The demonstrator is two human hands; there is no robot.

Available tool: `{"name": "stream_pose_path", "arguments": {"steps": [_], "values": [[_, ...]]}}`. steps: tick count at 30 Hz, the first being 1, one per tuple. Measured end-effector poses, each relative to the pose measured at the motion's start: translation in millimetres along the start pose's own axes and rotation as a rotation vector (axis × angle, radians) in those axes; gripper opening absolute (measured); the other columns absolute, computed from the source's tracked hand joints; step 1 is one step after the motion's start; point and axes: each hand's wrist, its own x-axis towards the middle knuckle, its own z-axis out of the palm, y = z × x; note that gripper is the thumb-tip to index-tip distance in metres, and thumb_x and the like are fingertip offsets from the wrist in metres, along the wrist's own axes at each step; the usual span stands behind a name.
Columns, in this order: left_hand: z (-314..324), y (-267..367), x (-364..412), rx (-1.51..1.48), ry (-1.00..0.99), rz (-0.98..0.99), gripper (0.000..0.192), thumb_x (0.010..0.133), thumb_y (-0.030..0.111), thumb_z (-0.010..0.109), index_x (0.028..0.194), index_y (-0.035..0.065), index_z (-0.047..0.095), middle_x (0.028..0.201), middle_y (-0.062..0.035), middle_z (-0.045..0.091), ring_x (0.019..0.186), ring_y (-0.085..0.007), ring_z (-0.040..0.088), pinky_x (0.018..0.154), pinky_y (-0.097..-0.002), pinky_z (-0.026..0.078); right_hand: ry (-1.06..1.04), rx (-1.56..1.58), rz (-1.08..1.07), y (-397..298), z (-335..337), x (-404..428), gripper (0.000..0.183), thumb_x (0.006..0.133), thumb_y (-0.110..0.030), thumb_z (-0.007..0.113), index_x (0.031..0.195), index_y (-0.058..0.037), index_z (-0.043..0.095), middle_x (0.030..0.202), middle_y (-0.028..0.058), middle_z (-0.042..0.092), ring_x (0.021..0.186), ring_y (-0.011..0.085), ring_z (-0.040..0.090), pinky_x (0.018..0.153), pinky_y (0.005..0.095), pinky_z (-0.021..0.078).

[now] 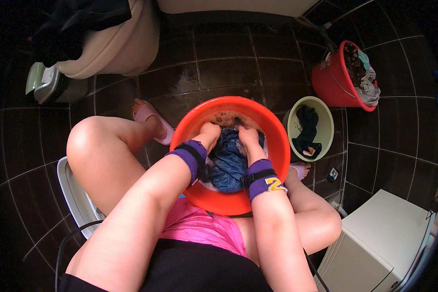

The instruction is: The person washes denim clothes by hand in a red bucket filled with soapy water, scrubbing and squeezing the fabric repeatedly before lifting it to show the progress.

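A wet blue denim garment lies bunched in soapy water inside a red plastic basin, which stands between my legs. My left hand is closed on the far left part of the cloth. Across from it, my right hand grips the cloth's far right part. Both sets of fingertips are largely hidden by the hands and fabric. Suds and dark specks float at the basin's far side. Purple wristbands with black straps circle both my wrists.
Right of the basin stands a pale green bucket holding dark cloth. Beyond it, a red bucket is filled with rags. A white cabinet is at lower right. A toilet and a waste bin are at upper left.
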Motion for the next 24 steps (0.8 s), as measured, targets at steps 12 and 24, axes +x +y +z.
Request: {"name": "stream_pose_path", "arguments": {"steps": [12,24], "values": [[-42,22,-111,-0.768,-0.639,-0.037,0.033,0.095,0.033,0.051,0.109,0.0048,0.062,0.101,-0.0084,0.069,0.086,-0.0218,0.068,0.079,-0.037,0.054,0.142,0.364,-0.367,-51,-71,-141,0.022,0.09,-0.02,0.059,0.092,0.0018,0.053,0.094,0.0182,0.059,0.089,0.0291,0.056,0.081,0.0358,0.0439],[-74,22,-138,-0.698,-0.771,-0.099,0.031,0.086,0.032,0.066,0.102,0.0053,0.065,0.098,-0.0102,0.069,0.083,-0.0223,0.068,0.081,-0.0388,0.055,-0.002,0.315,-0.628,-57,-77,-228,0.056,0.07,-0.017,0.082,0.107,-0.0037,0.042,0.1,0.0082,0.047,0.095,0.0184,0.049,0.087,0.0293,0.0414]]}}
